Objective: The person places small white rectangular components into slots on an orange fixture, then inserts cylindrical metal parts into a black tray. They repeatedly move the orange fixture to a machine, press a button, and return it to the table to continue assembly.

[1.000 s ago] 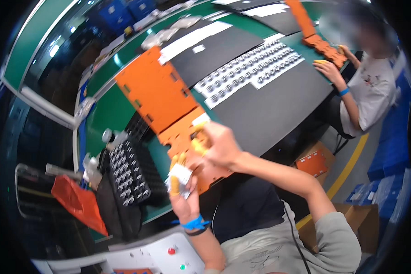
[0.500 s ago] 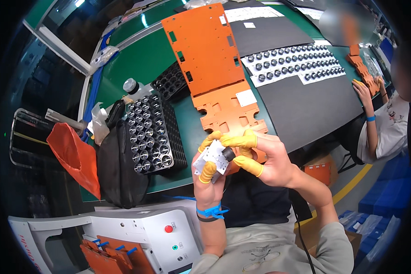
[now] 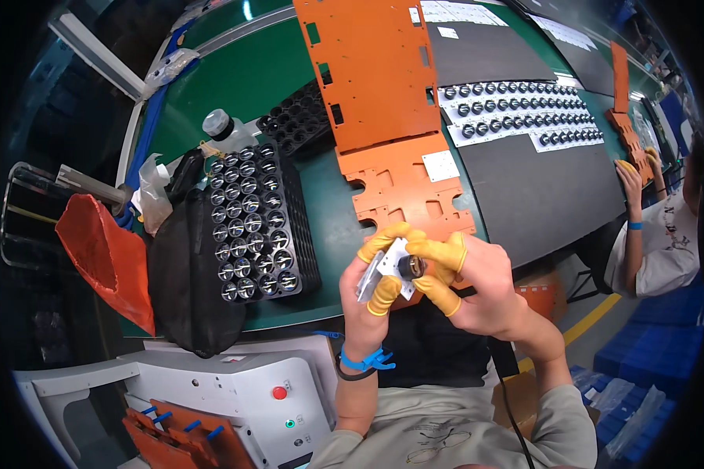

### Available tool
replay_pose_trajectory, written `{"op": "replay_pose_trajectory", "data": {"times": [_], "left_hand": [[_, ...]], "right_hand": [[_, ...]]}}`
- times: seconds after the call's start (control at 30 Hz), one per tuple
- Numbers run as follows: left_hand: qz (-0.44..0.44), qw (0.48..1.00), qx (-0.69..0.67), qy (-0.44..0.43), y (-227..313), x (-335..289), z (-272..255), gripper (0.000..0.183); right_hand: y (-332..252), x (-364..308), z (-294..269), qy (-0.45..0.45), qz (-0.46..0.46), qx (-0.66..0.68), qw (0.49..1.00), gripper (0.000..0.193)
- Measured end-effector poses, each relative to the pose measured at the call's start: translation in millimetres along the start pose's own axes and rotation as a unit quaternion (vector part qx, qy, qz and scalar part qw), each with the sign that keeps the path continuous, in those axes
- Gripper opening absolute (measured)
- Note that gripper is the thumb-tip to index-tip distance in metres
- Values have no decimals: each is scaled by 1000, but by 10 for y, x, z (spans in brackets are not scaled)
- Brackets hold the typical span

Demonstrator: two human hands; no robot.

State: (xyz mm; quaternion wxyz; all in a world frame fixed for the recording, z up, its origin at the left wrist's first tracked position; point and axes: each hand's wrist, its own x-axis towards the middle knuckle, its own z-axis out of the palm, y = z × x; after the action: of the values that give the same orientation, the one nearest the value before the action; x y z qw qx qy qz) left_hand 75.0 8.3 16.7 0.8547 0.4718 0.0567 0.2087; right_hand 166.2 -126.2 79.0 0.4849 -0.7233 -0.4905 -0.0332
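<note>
On the green table [image 3: 203,94], the long orange fixture [image 3: 375,78] has a small white square board [image 3: 441,166] lying on its nearer section. Left of the fixture stands a black tray [image 3: 303,227] filled with round, clear-faced parts; farther left are a black bag [image 3: 184,281] and a red bag [image 3: 105,258]. Right of the fixture lie a dark sheet [image 3: 547,195] and rows of black round parts [image 3: 494,125] on white boards, with a co-worker's hand [image 3: 630,181] well beyond. The person's two hands cover part of the fixture's near end. There, the left hand [image 3: 360,313] grips a tilted white plate piece [image 3: 393,259] between thumb and fingers. The right hand [image 3: 485,285] has its yellow-capped thumb and forefinger parted around the black cylinder [image 3: 411,267] on that piece, seemingly touching it.
</note>
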Motion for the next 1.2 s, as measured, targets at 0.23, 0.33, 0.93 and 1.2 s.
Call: {"op": "replay_pose_trajectory", "data": {"times": [0.23, 0.33, 0.93, 1.2], "left_hand": [[180, 983, 10, 14, -117, -35, 125, 71], [230, 968, 98, -1, -112, -82, 180, 67], [333, 840, 426, -39, 31, -394, 341, 63], [310, 882, 353, -27, -49, -416, 423, 67]], "right_hand": [[23, -178, -215, -32, 143, 111, 983, 35], [-21, -238, -294, -28, 122, 116, 985, 35], [-152, -434, -695, -126, 203, 245, 940, 29], [-156, -539, -643, -49, 58, 154, 985, 26]]}}
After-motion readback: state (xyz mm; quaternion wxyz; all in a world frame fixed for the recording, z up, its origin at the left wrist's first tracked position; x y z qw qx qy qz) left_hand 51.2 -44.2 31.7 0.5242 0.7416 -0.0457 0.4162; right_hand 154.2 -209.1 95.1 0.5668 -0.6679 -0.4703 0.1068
